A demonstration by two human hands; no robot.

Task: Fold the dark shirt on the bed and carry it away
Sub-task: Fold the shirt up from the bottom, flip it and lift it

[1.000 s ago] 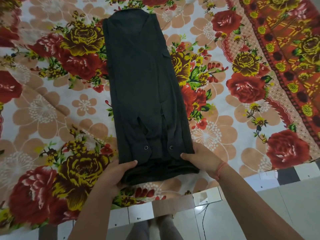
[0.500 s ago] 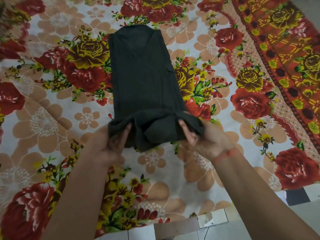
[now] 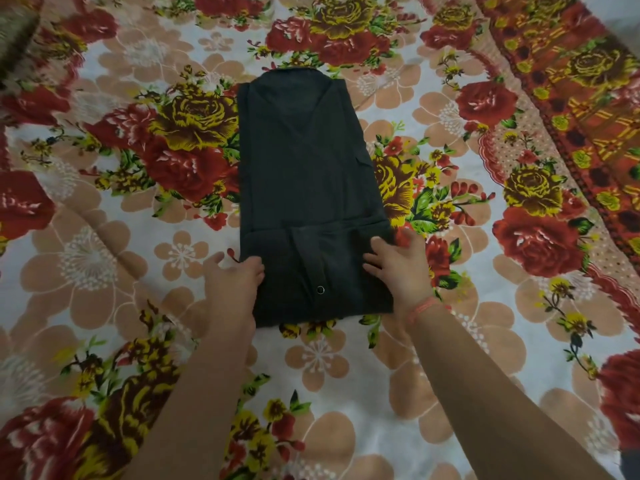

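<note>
The dark shirt lies flat on the flowered bed sheet, folded into a long narrow strip with its collar at the far end. Its near third is turned up over the body, and a metal snap shows on that flap. My left hand rests at the flap's left edge with fingers spread, its fingertips on the cloth. My right hand lies at the flap's right edge, fingers apart, touching the fabric. Neither hand grips the shirt.
The sheet, printed with red and yellow roses and beige flowers, fills the whole view. An orange patterned border runs along the right side. A dark blurred object sits at the top left corner.
Both hands lifted the shirt's near end, carried it away from me and laid it over the body. The fingers then let go. The view moved forward over the bed.
</note>
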